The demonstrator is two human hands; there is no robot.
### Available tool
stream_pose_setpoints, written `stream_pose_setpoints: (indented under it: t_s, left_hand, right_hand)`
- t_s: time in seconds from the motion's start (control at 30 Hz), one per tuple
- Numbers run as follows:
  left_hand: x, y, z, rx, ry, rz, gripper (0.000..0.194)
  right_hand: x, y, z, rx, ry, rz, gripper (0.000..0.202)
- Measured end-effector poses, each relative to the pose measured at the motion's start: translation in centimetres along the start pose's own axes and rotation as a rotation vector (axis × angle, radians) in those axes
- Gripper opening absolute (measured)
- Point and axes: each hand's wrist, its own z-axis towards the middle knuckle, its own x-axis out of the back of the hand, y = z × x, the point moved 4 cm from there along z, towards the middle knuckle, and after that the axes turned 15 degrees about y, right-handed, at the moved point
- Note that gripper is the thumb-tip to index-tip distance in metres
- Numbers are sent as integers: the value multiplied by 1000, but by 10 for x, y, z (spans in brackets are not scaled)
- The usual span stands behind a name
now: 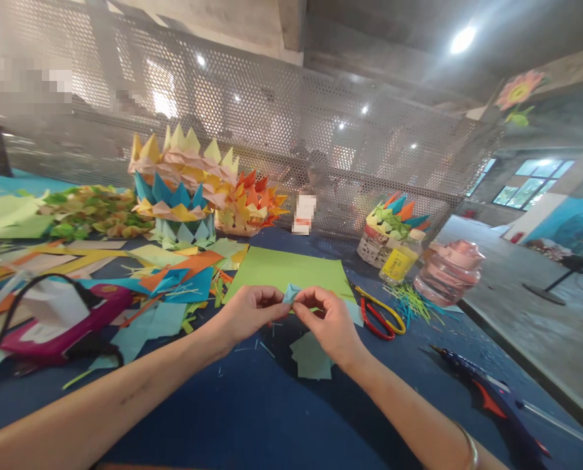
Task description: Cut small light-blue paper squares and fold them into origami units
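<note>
Between my two hands is a small piece of light blue paper (291, 292), folded to a point. My left hand (258, 312) pinches its left side with thumb and forefinger. At the right side, my right hand (326, 320) is closed on the same paper, fingertips nearly meeting the left ones. Below the hands, pale blue paper pieces (313, 356) lie on the dark blue table. A green paper sheet (291, 264) lies flat just behind the hands. Scissors (379, 314) with red and yellow handles rest right of my right hand.
A glue gun (482, 385) lies at the right, near a pink bottle (448, 274) and a yellow-labelled bottle (399, 260). Folded-paper crowns (183, 170) stand at the back left. A magenta device (66, 320) with a black cable sits among paper scraps (147, 329) at left.
</note>
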Motion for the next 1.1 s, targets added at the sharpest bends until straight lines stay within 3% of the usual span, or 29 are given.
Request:
stream_pose_setpoints:
  t_s: [0.37, 1.1]
  left_hand:
    - [-1, -1, -1, 14, -43, -17, 18]
    - [1, 0, -5, 209, -36, -158, 15]
  right_hand:
    - [5, -6, 1, 185, 9, -96, 6]
    - [4, -7, 1, 271, 12, -100, 9]
